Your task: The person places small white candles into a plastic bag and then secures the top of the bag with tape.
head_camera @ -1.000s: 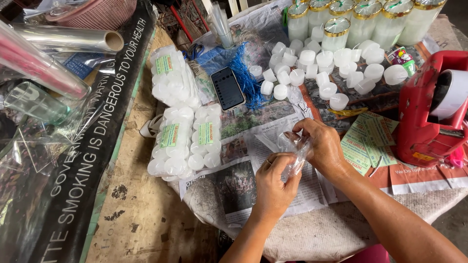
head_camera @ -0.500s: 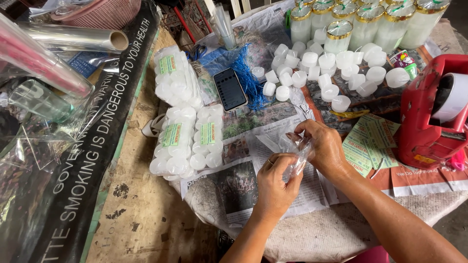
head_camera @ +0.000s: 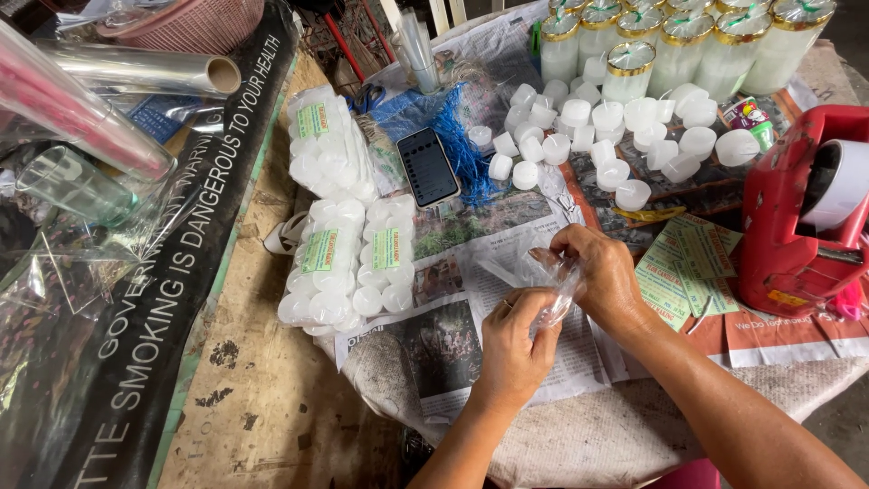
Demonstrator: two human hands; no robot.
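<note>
1. Plastic bag: you pinch this small clear bag between both hands, above the newspaper at the near edge of the table. Compared with a second ago it sits in almost the same spot; only your fingers have shifted a little on it.
2. Your left hand is closed on the bag's lower end, fingers pressed together on the film. Your right hand grips its upper edge from the other side, fingertips pinching the mouth. So the work is still at the handling stage, and whether anything is inside the bag I cannot tell.
3. Just to the left lie packed bags of white cups, filled and labelled, unmoved.
4. To the right are green paper labels, and beyond them the red tape dispenser.
5. Farther off, the phone lies screen up beside loose white cups.
6. At the far edge stand tall jars with gold rims.
</note>
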